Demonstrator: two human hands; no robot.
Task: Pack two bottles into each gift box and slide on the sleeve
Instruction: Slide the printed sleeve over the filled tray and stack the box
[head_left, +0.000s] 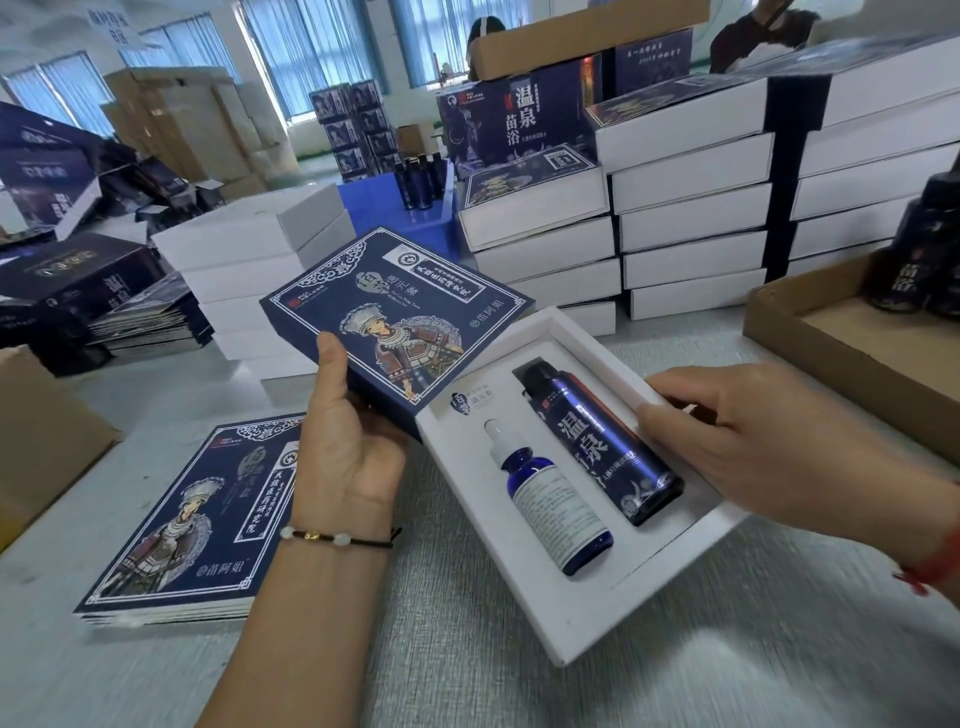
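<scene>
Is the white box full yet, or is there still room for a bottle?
Full. Both slots in the white gift box are filled: the dropper bottle and the dark blue bottle lie side by side.

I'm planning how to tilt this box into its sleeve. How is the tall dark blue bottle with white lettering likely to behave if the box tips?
The tall dark blue bottle with white lettering is cylindrical and glossy, so loose it would probably roll and feel slippery. It lies in a fitted recess of the white gift box, which likely holds it against modest tilting.
</scene>
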